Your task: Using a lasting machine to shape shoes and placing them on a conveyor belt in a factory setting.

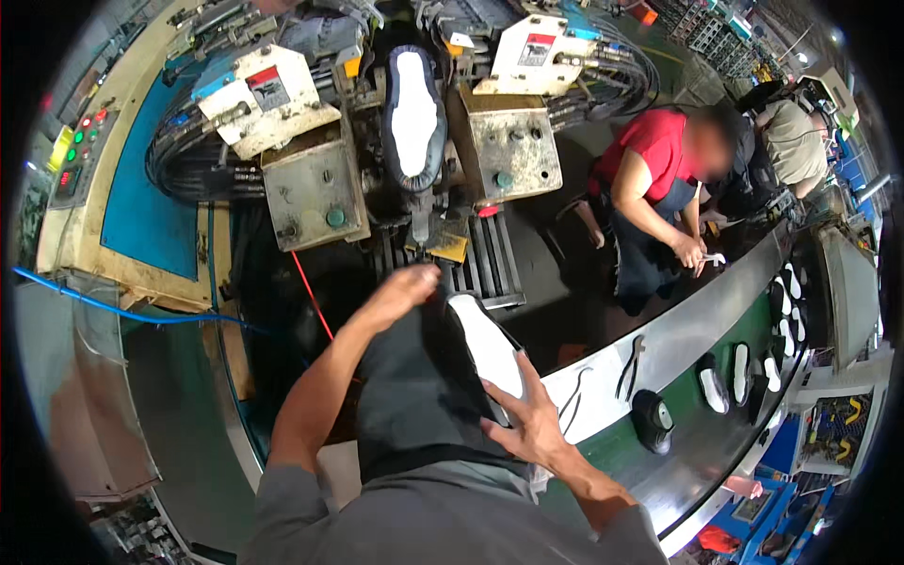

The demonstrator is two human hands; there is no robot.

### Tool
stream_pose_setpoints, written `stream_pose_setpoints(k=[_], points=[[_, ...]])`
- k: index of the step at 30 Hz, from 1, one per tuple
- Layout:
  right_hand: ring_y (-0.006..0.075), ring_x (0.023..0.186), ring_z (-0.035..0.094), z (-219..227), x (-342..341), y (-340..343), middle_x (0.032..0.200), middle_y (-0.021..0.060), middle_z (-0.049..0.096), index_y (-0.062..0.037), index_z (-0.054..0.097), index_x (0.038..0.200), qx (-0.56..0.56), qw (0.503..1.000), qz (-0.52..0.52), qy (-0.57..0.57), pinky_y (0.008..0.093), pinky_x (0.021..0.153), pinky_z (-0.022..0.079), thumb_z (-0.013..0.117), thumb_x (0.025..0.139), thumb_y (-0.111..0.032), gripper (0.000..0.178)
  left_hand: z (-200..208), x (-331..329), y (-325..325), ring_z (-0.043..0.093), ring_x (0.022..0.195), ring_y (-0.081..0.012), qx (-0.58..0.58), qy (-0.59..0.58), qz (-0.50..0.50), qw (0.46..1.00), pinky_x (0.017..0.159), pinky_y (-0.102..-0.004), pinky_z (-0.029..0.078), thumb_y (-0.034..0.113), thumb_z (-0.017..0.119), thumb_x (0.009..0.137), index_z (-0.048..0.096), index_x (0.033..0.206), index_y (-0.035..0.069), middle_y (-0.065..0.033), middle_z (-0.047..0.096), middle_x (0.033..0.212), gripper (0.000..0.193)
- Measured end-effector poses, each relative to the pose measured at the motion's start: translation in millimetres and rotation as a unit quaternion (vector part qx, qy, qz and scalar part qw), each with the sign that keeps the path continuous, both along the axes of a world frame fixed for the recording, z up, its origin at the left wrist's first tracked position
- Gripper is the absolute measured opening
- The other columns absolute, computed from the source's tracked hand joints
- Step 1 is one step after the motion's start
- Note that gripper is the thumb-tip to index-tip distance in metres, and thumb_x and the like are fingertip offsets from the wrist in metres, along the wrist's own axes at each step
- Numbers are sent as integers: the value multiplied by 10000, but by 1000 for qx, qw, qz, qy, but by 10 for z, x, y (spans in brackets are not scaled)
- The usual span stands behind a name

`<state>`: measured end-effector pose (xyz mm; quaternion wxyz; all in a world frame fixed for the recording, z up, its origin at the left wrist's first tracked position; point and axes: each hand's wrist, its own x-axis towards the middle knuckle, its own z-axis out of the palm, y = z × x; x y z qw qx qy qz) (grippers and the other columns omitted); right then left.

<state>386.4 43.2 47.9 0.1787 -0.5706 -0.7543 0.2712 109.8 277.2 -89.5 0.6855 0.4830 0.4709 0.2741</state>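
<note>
A dark shoe upper with a white insole board facing up [490, 344] rests over my lap, its far end pointing at the machine. My right hand [532, 414] grips the near end, thumb and fingers on either side. My left hand [407, 290] is closed just beyond the far left end; whatever it pinches, if anything, is hidden. Ahead, a second dark shoe upper with a white bottom [412, 118] sits bottom up in the shoe machine [421, 221], between two control boxes with green buttons.
To the right, a metal-edged conveyor [603, 452] carries several shoes, with a dark shoe [652, 421] nearest. Pincers [631, 367] and a thin hooked tool [574, 400] lie on its ledge. A person in red [650, 179] works beyond. A blue hose [122, 309] crosses at left.
</note>
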Motion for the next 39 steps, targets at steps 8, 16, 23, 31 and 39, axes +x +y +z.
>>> stream_pose_setpoints(k=[8, 16, 23, 31, 39], points=[[582, 1483, 466, 760, 19, 957, 1709, 424, 255, -176, 764, 1432, 111, 989, -91, -26, 577, 1196, 463, 877, 823, -321, 636, 1582, 37, 2090, 628, 1333, -244, 12, -255, 200, 946, 1158, -443, 505, 535, 690, 1077, 448, 1680, 159, -80, 617, 1552, 751], [591, 1439, 497, 1112, -585, 2718, 1701, 424, 276, -233, 689, 1520, 198, 978, -67, -3, 586, 1208, 446, 867, 820, -320, 728, 1714, -557, 1338, 618, 1400, -281, 143, -316, 92, 934, 1172, -441, 511, 321, 537, 1124, 334, 1734, 87, -129, 568, 1603, 684], [597, 1211, 592, 672, -1096, 3719, 1758, 380, 171, -330, 649, 1551, 265, 961, -83, 10, 591, 1073, 564, 835, 867, -366, 709, 1992, -810, -611, 753, 1006, -325, 44, -338, 242, 908, 756, -453, 657, 842, 470, 1020, 385, 1659, 30, -250, 711, 1304, 1037], [648, 1287, 519, 433, -1378, 3551, 1766, 385, 108, -319, 616, 1576, 192, 977, -88, -6, 609, 1135, 507, 828, 903, -366, 707, 1251, -1437, -1626, 727, 1111, -380, -85, -271, 303, 910, 969, -538, 589, 933, 500, 886, 559, 1547, -15, -179, 744, 1324, 1157], [511, 1606, 297, 496, -1278, 3567, 1747, 245, 339, -163, 500, 1652, 300, 937, 11, -178, 616, 1273, 352, 713, 984, -611, 832, 874, -1372, -1920, 694, 1218, -480, -148, -348, 326, 866, 1070, -603, 571, 760, 422, 1034, 285, 1715, 57, -320, 637, 1442, 988]])
